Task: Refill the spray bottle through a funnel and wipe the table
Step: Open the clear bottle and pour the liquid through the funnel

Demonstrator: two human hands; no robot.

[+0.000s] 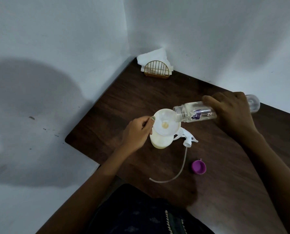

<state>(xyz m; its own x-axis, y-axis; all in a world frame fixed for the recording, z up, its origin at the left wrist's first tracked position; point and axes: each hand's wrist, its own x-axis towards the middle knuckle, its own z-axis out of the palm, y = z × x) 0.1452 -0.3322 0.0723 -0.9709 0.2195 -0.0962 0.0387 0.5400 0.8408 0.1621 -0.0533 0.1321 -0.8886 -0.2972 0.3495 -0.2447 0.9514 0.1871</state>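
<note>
My right hand [232,114] grips the clear water bottle [196,114], tipped mouth-down over the white funnel [166,123]. My left hand [137,130] pinches the funnel rim atop the spray bottle [159,141] near the table's [124,102] left edge. Pour slowly, keep the funnel level.

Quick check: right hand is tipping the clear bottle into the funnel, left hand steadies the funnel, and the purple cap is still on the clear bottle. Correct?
Not quite. The purple cap is off, lying on the table; the head view shows the clear bottle with an open neck. The rest holds: the right hand tips it over the funnel, and the left hand steadies the funnel.
</note>
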